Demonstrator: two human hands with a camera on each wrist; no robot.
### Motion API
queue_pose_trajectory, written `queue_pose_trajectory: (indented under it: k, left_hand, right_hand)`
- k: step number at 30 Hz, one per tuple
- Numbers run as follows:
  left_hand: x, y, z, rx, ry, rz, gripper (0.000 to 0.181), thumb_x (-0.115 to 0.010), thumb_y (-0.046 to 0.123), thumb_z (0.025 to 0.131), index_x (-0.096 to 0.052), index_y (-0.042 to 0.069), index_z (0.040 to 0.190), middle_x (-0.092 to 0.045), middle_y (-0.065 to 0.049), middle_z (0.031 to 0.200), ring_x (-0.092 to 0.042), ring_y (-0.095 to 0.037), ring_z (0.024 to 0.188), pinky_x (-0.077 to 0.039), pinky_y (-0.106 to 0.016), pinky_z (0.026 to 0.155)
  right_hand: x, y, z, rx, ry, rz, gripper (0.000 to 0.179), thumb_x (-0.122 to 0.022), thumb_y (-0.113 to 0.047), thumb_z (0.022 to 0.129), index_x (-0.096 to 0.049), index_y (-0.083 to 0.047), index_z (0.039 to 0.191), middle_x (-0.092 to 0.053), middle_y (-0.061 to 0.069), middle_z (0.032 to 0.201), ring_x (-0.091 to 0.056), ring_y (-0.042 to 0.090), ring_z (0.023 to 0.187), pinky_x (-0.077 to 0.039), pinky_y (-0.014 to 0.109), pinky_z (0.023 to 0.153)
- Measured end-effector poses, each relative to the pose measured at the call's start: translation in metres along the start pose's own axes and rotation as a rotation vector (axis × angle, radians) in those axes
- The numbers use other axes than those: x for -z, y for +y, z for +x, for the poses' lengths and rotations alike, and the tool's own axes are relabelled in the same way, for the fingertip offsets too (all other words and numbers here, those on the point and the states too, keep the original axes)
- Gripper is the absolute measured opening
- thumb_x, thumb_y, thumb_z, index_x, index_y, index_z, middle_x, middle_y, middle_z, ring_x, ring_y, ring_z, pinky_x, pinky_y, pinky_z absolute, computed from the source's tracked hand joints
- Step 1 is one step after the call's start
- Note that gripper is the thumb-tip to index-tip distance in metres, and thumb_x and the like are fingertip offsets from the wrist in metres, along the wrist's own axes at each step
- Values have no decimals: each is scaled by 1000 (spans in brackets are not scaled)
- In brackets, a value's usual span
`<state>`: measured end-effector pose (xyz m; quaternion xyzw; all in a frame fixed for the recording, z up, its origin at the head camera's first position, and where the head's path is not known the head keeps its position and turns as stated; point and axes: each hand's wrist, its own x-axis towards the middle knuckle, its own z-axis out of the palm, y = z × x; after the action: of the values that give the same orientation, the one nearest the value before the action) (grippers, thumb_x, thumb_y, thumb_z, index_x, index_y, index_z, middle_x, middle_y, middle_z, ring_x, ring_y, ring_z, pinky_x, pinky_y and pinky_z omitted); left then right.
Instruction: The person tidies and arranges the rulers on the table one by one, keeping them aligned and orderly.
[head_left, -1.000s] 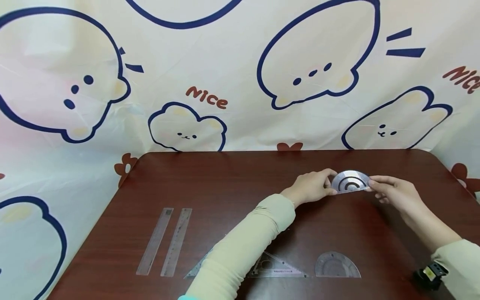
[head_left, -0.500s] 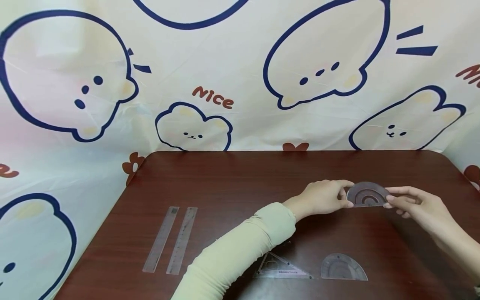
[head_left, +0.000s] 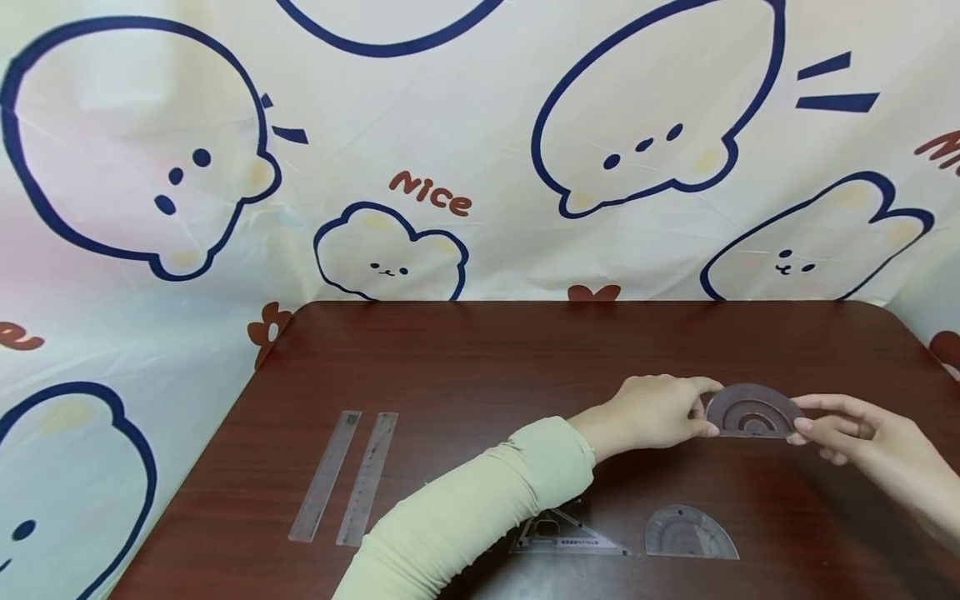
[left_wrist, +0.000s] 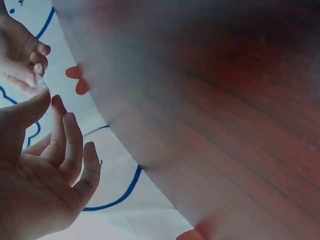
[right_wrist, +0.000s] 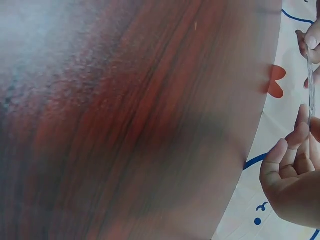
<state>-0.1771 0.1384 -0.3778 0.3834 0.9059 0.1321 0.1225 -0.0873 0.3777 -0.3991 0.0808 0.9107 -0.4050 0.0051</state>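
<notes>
In the head view a clear half-round protractor point(head_left: 752, 412) is held above the table, its curved edge up and straight edge down. My left hand point(head_left: 656, 410) pinches its left corner between thumb and fingertips. At the opposite corner, my right hand point(head_left: 877, 433) pinches it the same way. Edge-on in the right wrist view, the protractor point(right_wrist: 311, 90) is a thin sliver between the two hands. A second protractor point(head_left: 692, 533) lies on the table in front, and left of it a clear set square point(head_left: 570, 540) is partly hidden by my left forearm.
Two clear rulers point(head_left: 326, 477) lie side by side on the left of the dark brown table point(head_left: 465, 350). Behind the table's far edge hangs a pale cloth point(head_left: 510, 250) with printed cartoon animals.
Both hands have brought the protractor nearer to me and a little to the right. Its bright glare has gone as its tilt changed. The head view has shifted slightly.
</notes>
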Motion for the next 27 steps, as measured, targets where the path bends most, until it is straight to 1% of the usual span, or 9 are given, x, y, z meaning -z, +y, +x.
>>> queue_pose_trajectory:
  k: [4, 6, 8, 14, 17, 20, 22, 23, 27]
  left_hand:
    - [0, 5, -4, -5, 5, -9, 52, -64, 47, 94, -48, 38, 143, -58, 28, 69, -49, 11, 71, -38, -17, 60]
    - [-1, 8, -6, 1, 10, -19, 52, -65, 46, 94, -48, 38, 142, -56, 29, 69, -48, 12, 70, -38, -17, 60]
    - [-3, 12, -8, 14, 18, -28, 52, -67, 46, 93, -48, 39, 141, -54, 30, 69, -48, 12, 68, -37, -16, 60]
    - [-12, 21, -15, 55, 27, -31, 51, -68, 48, 92, -48, 42, 138, -50, 33, 72, -46, 14, 68, -37, -18, 61]
    - [-16, 26, -17, 52, 17, -26, 51, -67, 49, 92, -46, 42, 139, -49, 33, 73, -45, 15, 66, -36, -17, 60]
    - [-19, 29, -18, 45, 5, -19, 51, -65, 48, 94, -45, 42, 139, -48, 33, 73, -44, 15, 65, -36, -17, 61]
    - [-21, 31, -19, 44, -6, -17, 50, -65, 48, 94, -45, 42, 140, -48, 33, 73, -44, 15, 65, -36, -17, 62]
    - [-22, 32, -19, 45, -9, -16, 50, -64, 49, 94, -45, 42, 140, -48, 33, 73, -44, 15, 66, -36, -17, 62]
    - [-24, 37, -21, 41, -17, -11, 48, -62, 51, 94, -45, 43, 139, -47, 33, 74, -43, 15, 65, -36, -16, 60]
  right_hand:
    - [1, 5, -5, 10, 8, -4, 29, -64, -36, 98, -59, -24, 124, -74, -6, 85, -62, 10, 72, -47, 24, 60]
    - [2, 8, -7, 18, 8, 1, 22, -64, -33, 98, -59, -33, 119, -74, -7, 84, -63, 7, 72, -48, 24, 60]
    - [2, 12, -9, 24, 0, 7, 21, -64, -30, 98, -57, -39, 116, -74, -7, 83, -64, 6, 73, -48, 24, 60]
    - [4, 21, -12, 20, -23, 5, 22, -63, -27, 99, -57, -46, 109, -74, -8, 81, -63, 5, 71, -48, 23, 59]
    - [6, 24, -14, 27, -23, 7, 26, -61, -24, 100, -56, -49, 104, -73, -9, 79, -60, 6, 68, -45, 23, 57]
    - [5, 25, -17, -8, -30, -19, 23, -59, -28, 101, -54, -51, 101, -72, -12, 79, -56, 7, 66, -43, 24, 56]
    - [4, 26, -18, -34, -42, -18, 11, -59, -29, 101, -63, -36, 109, -73, -9, 79, -55, 10, 65, -43, 25, 56]
    - [4, 27, -17, -53, -54, -24, 15, -58, -31, 102, -64, -26, 114, -73, -8, 80, -54, 10, 65, -43, 25, 56]
    - [5, 31, -17, -111, -101, -77, 53, -54, -38, 103, -53, 11, 125, -74, -5, 82, -54, 9, 67, -42, 26, 57]
